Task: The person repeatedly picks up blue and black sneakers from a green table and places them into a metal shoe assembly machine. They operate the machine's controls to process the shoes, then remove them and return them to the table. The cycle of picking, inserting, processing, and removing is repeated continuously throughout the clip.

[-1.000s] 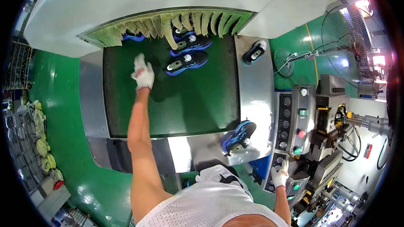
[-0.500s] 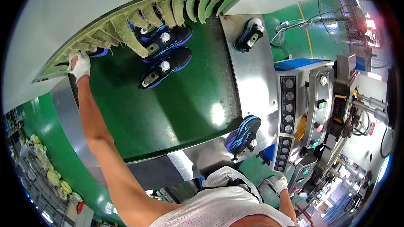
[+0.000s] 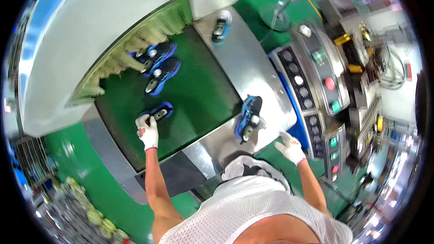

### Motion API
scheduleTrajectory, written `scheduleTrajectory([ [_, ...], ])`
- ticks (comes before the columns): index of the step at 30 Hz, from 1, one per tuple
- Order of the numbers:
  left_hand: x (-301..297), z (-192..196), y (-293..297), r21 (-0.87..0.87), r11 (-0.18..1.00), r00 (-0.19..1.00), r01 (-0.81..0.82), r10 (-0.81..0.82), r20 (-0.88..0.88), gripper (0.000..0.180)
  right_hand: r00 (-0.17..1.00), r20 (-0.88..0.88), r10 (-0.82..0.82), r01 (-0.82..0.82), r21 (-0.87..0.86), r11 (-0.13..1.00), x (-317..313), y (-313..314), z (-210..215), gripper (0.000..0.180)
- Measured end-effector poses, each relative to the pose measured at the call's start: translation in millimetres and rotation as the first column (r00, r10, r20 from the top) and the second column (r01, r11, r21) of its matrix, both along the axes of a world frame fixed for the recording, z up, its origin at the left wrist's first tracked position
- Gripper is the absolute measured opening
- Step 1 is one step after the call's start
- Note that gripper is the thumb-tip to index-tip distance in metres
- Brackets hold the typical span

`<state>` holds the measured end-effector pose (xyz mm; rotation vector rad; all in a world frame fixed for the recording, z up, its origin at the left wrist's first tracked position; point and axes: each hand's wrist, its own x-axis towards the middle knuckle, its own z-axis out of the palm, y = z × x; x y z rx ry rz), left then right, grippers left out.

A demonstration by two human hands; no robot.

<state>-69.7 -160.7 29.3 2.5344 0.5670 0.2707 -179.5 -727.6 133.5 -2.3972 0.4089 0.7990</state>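
Note:
My left hand (image 3: 148, 132), in a white glove, grips one end of a black shoe with a blue-purple sole (image 3: 162, 110) over the green belt (image 3: 194, 104). Farther up the belt lie two more black-and-blue shoes, a nearer one (image 3: 164, 75) and one partly under the fringe curtain (image 3: 154, 56). My right hand (image 3: 290, 148), gloved too, hangs with its fingers apart and holds nothing. Nearest to it is a black-and-blue shoe (image 3: 249, 116) on the metal ledge. Small white round pieces show on several of the shoes.
A pale machine housing (image 3: 149, 13) rises behind the curtain (image 3: 135, 40). Another shoe (image 3: 221, 27) stands on the far metal ledge (image 3: 257, 70). At right are a panel with dials (image 3: 296, 77) and machinery with coloured buttons (image 3: 332, 90). A floor fan (image 3: 275, 17) stands beyond.
My left hand has come away from the curtain toward me and now has a shoe in it. My right hand has moved up toward the ledge, and the whole view has shifted.

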Motion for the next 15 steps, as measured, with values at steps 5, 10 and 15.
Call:
scheduleTrajectory([
  [5,-4,89,-161,-0.23,0.867,0.893,0.443,-0.449,0.029,0.019,0.942,0.329,0.07,-0.161,0.258,0.953,25,53,67,0.065],
  [10,-6,182,-365,-0.21,0.3,0.356,0.931,-0.877,0.322,0.024,0.713,0.698,0.065,-0.076,-0.016,0.997,27,35,57,0.062],
  [15,-25,269,-547,0.026,-0.235,-0.231,0.972,-0.919,0.319,0.028,0.458,0.761,-0.46,0.109,0.465,0.878,-40,-92,111,0.056],
])
